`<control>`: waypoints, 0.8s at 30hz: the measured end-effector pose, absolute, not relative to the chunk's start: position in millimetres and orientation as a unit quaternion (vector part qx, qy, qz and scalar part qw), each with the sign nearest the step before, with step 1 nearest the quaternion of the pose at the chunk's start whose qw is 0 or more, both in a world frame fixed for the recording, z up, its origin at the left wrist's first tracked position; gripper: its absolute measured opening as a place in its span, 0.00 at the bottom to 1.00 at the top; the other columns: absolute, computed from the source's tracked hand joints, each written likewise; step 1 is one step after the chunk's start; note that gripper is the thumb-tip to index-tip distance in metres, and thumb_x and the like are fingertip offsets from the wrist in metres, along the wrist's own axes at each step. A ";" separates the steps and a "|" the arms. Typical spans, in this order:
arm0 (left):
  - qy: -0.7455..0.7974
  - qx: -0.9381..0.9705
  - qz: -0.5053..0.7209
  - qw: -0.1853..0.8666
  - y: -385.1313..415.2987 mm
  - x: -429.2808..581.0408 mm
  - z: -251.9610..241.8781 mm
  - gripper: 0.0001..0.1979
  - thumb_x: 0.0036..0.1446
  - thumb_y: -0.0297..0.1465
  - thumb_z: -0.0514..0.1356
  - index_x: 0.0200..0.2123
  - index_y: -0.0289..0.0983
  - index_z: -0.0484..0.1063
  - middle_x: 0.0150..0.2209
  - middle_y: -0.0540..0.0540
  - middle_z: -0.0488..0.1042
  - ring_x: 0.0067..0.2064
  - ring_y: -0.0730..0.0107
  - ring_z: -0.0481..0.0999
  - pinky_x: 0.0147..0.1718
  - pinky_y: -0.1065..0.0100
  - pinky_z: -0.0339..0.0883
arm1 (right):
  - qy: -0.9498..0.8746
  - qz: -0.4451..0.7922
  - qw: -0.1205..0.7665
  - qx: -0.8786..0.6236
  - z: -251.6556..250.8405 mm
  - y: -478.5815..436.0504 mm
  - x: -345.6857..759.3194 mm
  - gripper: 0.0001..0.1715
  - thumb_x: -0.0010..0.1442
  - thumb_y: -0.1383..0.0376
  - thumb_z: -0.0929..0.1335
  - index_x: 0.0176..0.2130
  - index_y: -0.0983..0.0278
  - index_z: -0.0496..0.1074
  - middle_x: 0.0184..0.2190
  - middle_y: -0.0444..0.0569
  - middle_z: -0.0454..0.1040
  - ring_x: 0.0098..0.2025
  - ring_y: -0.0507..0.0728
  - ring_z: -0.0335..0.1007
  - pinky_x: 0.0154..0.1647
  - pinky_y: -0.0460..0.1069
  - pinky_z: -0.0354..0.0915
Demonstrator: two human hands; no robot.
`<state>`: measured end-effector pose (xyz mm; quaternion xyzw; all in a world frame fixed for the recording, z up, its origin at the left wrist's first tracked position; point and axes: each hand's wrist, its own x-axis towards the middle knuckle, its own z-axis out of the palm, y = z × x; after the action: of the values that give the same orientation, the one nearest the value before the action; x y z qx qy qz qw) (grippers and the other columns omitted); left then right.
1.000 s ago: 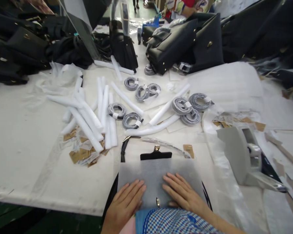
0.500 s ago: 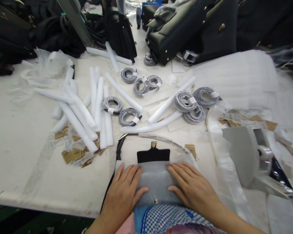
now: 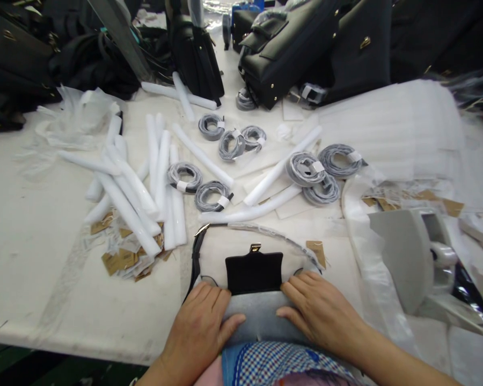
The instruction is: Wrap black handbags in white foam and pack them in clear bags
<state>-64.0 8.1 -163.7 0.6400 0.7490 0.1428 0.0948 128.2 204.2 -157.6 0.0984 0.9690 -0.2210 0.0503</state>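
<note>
A small black bag with a gold clasp [image 3: 254,271] lies at the near table edge, partly covered by a grey foam sheet [image 3: 259,317]. My left hand [image 3: 203,323] presses flat on the sheet's left side, fingers apart. On the right side lies my right hand [image 3: 320,312], also flat with fingers stretched. The bag's black strap [image 3: 196,252] curves out to the left, wrapped further on in clear plastic.
White foam tubes [image 3: 153,177] and grey coiled straps [image 3: 312,174] lie scattered mid-table. Brown tags [image 3: 118,260] sit left. A stack of foam sheets [image 3: 386,126] and a grey tape dispenser [image 3: 406,257] stand right. Black bags [image 3: 290,48] crowd the far edge.
Both hands have slid forward over the foam sheet, folding it toward me so more of the black flap shows. The view has tilted down slightly.
</note>
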 end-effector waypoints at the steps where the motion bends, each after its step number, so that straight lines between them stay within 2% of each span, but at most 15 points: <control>1: 0.747 0.643 0.143 0.089 8.2 -63.9 -165.6 0.18 0.66 0.46 0.52 0.34 0.38 0.70 0.28 0.46 0.71 0.32 0.59 0.71 0.37 0.56 0.66 | 0.970 -0.216 0.046 0.099 -158.6 203.6 127.2 0.19 0.68 0.50 0.64 0.32 0.60 0.67 0.27 0.47 0.72 0.31 0.59 0.65 0.36 0.53 0.55; 5: 0.748 0.647 0.131 0.075 9.6 -64.5 -174.4 0.19 0.66 0.47 0.51 0.36 0.38 0.71 0.27 0.47 0.71 0.30 0.60 0.71 0.33 0.58 0.65 | 0.976 -0.192 0.044 0.092 -165.9 202.8 120.5 0.19 0.66 0.50 0.67 0.32 0.61 0.67 0.24 0.45 0.72 0.27 0.58 0.66 0.32 0.52 0.52; 10: 0.770 0.626 0.105 0.062 11.6 -62.0 -181.9 0.24 0.66 0.49 0.49 0.46 0.35 0.71 0.30 0.44 0.75 0.32 0.60 0.74 0.36 0.58 0.68 | 0.978 -0.171 0.059 0.106 -177.5 202.1 115.4 0.19 0.60 0.50 0.72 0.34 0.61 0.67 0.23 0.44 0.73 0.27 0.59 0.69 0.31 0.52 0.53; 13: 0.777 0.619 0.099 0.053 12.8 -52.6 -178.5 0.23 0.68 0.46 0.48 0.47 0.34 0.72 0.35 0.43 0.78 0.37 0.60 0.77 0.50 0.50 0.68 | 0.980 -0.158 0.056 0.104 -179.3 200.4 115.7 0.19 0.60 0.50 0.72 0.34 0.61 0.66 0.22 0.44 0.73 0.26 0.59 0.70 0.31 0.52 0.53; 15: 0.780 0.615 0.115 0.017 13.2 -43.8 -175.2 0.17 0.69 0.39 0.49 0.47 0.36 0.73 0.45 0.41 0.79 0.47 0.58 0.78 0.62 0.43 0.56 | 0.983 -0.146 0.048 0.103 -178.9 199.4 115.9 0.19 0.61 0.50 0.71 0.34 0.61 0.66 0.22 0.44 0.73 0.25 0.59 0.70 0.31 0.52 0.54; 16: 0.776 0.616 0.132 -0.006 12.9 -39.6 -174.0 0.14 0.70 0.35 0.50 0.47 0.38 0.74 0.50 0.42 0.78 0.52 0.58 0.76 0.65 0.42 0.51 | 0.984 -0.141 0.044 0.104 -178.5 199.1 115.8 0.19 0.61 0.50 0.71 0.34 0.61 0.66 0.22 0.44 0.73 0.25 0.59 0.71 0.31 0.52 0.54; 18: 0.747 0.639 0.180 -0.030 10.4 -33.2 -173.6 0.14 0.69 0.29 0.50 0.46 0.41 0.75 0.51 0.46 0.78 0.56 0.64 0.75 0.67 0.50 0.51 | 0.985 -0.135 0.034 0.104 -177.5 198.6 115.4 0.18 0.62 0.50 0.71 0.34 0.61 0.66 0.22 0.43 0.73 0.25 0.58 0.71 0.30 0.52 0.54; 21: 0.673 0.708 0.214 -0.013 1.8 -31.4 -176.3 0.14 0.69 0.28 0.50 0.47 0.40 0.76 0.47 0.50 0.81 0.52 0.72 0.77 0.64 0.64 0.60 | 0.986 -0.128 0.032 0.103 -176.6 198.2 114.9 0.18 0.61 0.51 0.71 0.34 0.61 0.67 0.21 0.43 0.73 0.25 0.58 0.71 0.30 0.52 0.54; 24: 0.628 0.764 0.151 0.016 -9.5 -35.2 -178.0 0.20 0.69 0.41 0.50 0.56 0.38 0.72 0.55 0.47 0.77 0.58 0.65 0.73 0.62 0.58 0.63 | 0.985 -0.124 0.054 0.107 -176.3 198.0 114.6 0.19 0.59 0.51 0.73 0.35 0.62 0.68 0.23 0.45 0.75 0.27 0.60 0.74 0.30 0.52 0.55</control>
<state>-35.2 -9.5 -178.0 0.7635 0.6276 0.1512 0.0156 114.6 198.0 -176.3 0.1069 0.9851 -0.1239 0.0535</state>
